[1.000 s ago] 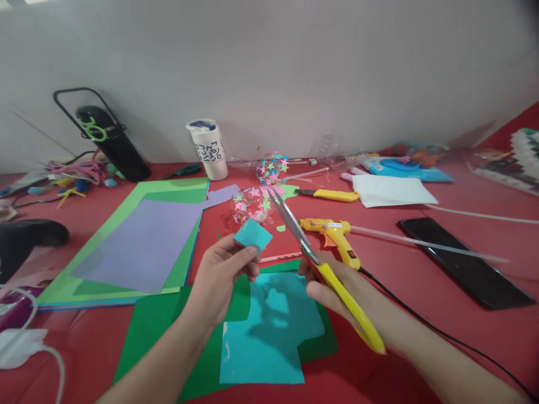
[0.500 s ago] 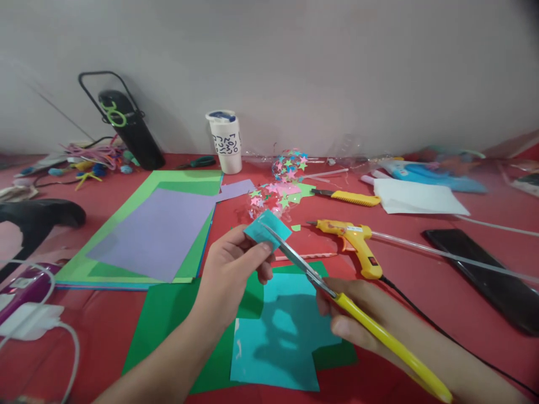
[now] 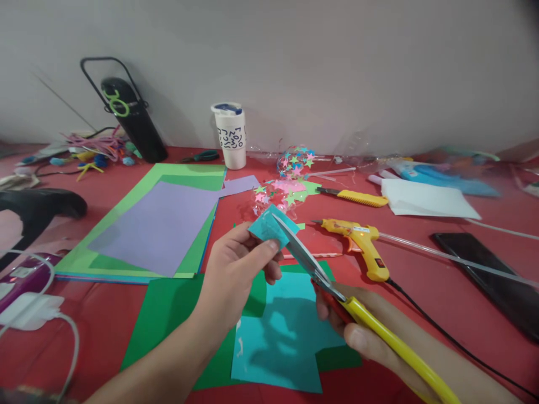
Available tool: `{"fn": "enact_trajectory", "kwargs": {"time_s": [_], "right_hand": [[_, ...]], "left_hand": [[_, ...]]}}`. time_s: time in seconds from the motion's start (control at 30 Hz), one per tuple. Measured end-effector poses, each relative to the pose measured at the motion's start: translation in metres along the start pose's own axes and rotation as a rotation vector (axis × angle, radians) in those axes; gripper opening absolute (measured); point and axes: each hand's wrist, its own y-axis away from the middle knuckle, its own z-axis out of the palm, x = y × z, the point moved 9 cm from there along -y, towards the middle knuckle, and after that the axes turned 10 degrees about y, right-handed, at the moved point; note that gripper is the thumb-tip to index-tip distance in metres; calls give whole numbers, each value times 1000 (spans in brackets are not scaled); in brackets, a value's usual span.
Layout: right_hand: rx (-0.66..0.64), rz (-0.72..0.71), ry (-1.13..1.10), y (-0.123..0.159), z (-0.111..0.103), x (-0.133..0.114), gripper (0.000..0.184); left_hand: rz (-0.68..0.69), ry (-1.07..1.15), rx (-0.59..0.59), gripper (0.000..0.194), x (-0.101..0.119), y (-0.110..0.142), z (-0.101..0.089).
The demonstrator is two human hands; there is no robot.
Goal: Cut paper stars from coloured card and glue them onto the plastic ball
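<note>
My left hand (image 3: 240, 264) pinches a small folded-looking square of turquoise paper (image 3: 272, 221) between thumb and fingers. Yellow-handled scissors (image 3: 379, 331) are in my right hand (image 3: 362, 320), their blades slanting up and left across the paper piece. The tip lies near the middle of the piece; whether the paper sits between the blades is hard to tell. Beneath both hands, a larger turquoise sheet (image 3: 275, 353) with a notched outline rests on a dark green sheet (image 3: 168, 314). Shadows of the hands fall on the turquoise sheet.
Left lies a stack of coloured paper topped by a purple sheet (image 3: 160, 224). A yellow glue gun (image 3: 364, 241), utility knife (image 3: 366, 197) and black phone (image 3: 484, 275) lie right. Behind stand a white tumbler (image 3: 232, 137), black bottle (image 3: 137, 123) and clear star-confetti packaging (image 3: 297, 163).
The scissor blades have opened somewhat, showing a red inner part at the handle. My view has shifted slightly; the left hand keeps its pinch on the paper.
</note>
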Motion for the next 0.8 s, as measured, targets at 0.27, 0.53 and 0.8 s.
{"fn": "enact_trajectory", "kwargs": {"time_s": [0.27,0.53,0.8], "right_hand": [[22,-14,-16,0,0,-4,45],[18,-19,-21,0,1,-3,48],[29,-7,-1,-3,4,3,51]], "left_hand": [[20,-27,1,3,2,-1,-1],[17,-23,12,2,1,0,-1],[1,-20,14,2,0,-2,-1]]}}
